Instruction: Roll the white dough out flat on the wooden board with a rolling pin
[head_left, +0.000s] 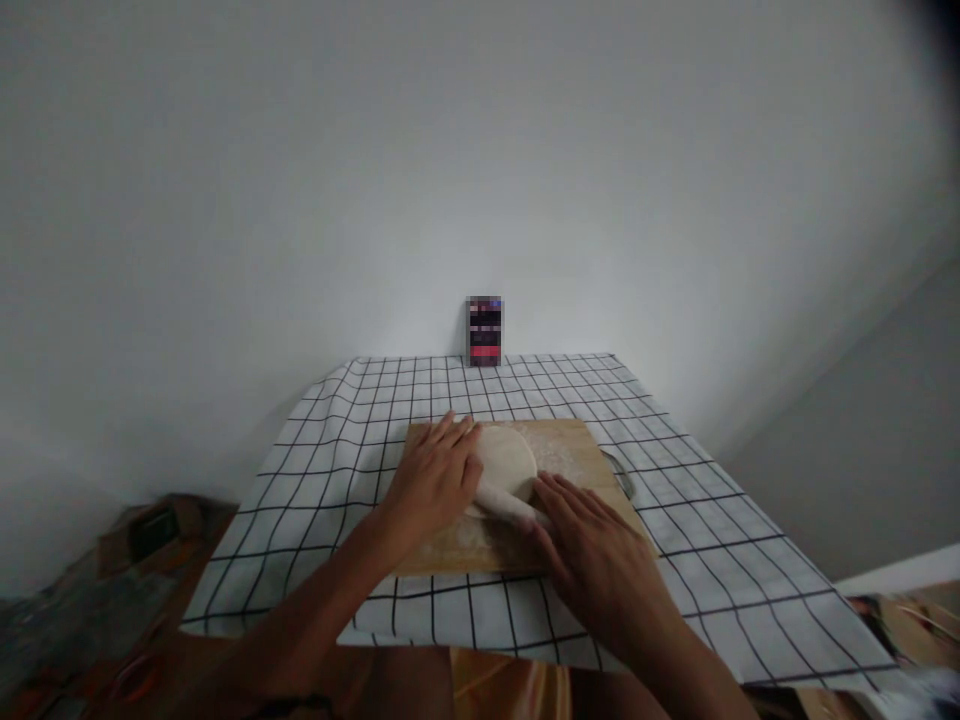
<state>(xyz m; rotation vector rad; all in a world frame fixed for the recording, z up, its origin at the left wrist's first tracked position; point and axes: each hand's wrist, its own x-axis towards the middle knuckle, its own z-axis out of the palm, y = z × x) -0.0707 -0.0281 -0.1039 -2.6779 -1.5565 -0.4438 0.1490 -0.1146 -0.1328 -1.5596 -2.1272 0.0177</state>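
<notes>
A flattened round of pale dough (510, 455) lies on a floured wooden board (559, 435). Across its near part runs a light rolling pin (504, 503), slanting down to the right. My left hand (442, 465) grips the pin's upper left end, fingers reaching forward and hiding that end and the dough's left side. At the lower right end, my right hand (589, 525) holds the pin, its thumb on the near side and its fingers extended over the far side.
A white cloth with a black grid (322, 480) covers the table under the board. The metal ring handle (621, 475) shows at the board's right edge. Against the wall stands a small upright screen-like object (484, 332), pixelated. A cardboard box (146, 530) sits low at left.
</notes>
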